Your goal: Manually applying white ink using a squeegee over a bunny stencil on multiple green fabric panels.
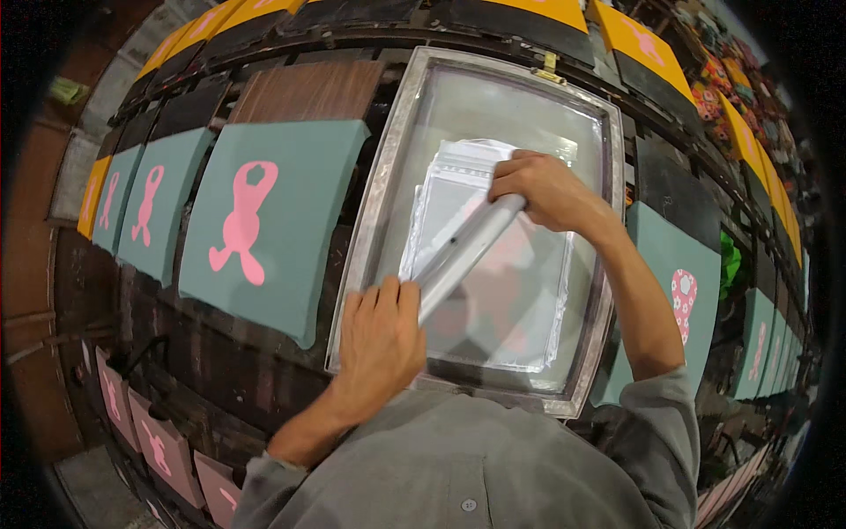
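Both my hands are closed on a long grey squeegee [472, 250], which slants across a screen-printing frame [380, 189]. Its lower left end is in my left hand [381, 339], near the frame's left side. Higher up, my right hand [545, 189] wraps round the other end. Under the squeegee the pale mesh [458, 97] has a bright, tape-like border around its middle area. Faint pink shapes show through there, partly covered by the squeegee and right hand. Whether the squeegee's blade touches the mesh is hidden.
Left of the frame lies a grey-green fabric panel [300, 194] with a pink figure; another panel [652, 238] with a flowered pink shape lies right. Yellow panels [529, 11] line the far row. Pinkish-grey panels [159, 445] sit lower left. A metal clamp [549, 69] is at the frame's far edge.
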### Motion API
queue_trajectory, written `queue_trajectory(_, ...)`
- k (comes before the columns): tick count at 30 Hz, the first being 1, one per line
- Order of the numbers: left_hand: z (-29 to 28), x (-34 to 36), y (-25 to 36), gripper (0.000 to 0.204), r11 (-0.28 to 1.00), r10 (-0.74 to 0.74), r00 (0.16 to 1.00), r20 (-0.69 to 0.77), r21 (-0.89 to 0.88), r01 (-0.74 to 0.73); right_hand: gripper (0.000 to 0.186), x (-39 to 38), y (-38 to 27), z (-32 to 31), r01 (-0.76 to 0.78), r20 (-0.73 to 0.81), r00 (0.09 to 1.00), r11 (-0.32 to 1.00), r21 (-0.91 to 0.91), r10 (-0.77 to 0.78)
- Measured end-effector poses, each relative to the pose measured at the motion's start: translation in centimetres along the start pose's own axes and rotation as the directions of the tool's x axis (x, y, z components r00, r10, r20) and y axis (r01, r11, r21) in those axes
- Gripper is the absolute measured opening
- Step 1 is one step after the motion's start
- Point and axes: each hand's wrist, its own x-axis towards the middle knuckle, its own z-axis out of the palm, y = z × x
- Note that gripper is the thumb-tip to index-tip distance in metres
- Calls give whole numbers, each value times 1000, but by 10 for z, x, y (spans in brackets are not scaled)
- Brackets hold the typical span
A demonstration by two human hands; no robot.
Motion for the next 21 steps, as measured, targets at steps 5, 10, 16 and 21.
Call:
queue_trajectory(5, 7, -45, 17, 34, 978, -209, 978, -5, -2, 209, 38, 65, -22, 30, 238, 60, 969, 971, 22, -239)
queue_trajectory(10, 40, -45, 12, 34, 960, -281, 958, -56, -3, 281, 42, 93, -11, 49, 330, 70, 942, 944, -2, -329)
queue_trajectory(16, 54, -47, 16, 41, 947, -319, 948, -9, -53, 318, 43, 90, -11, 45, 368, 142, 915, 926, 90, -377)
queue_trajectory(21, 48, -50, 19, 39, 941, -278, 960, 39, -189, 281, 42, 82, -11, 40, 336, 187, 919, 938, 84, -346)
